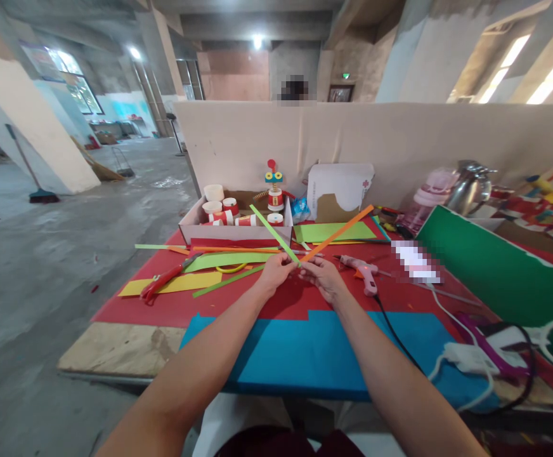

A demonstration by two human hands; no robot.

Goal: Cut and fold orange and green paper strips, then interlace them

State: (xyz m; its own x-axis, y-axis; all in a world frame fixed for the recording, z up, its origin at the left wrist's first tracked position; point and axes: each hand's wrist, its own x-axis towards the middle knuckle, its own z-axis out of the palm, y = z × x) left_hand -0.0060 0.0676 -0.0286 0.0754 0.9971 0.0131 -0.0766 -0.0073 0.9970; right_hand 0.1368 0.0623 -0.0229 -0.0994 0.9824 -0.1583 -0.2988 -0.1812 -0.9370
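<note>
A light green paper strip (271,227) and an orange paper strip (345,232) meet at their near ends in a V shape. At that joint my left hand (279,274) pinches from the left, its fingers closed on the green strip. My right hand (321,277) closes on the joint from the right, at the foot of the orange strip. Both hands are just above the red sheet. Right of them lies a pink glue gun (363,271) with a black cord. Red-handled scissors (165,282) rest on the left, over a yellow paper strip (134,287).
Behind stands a box (238,235) of paper cups with a spring-necked cup figure (275,190). Green paper sheets (333,231) lie right of it. A blurred phone (414,260), a power strip (476,358), a green board (500,279) and a steel jug (469,187) are on the right.
</note>
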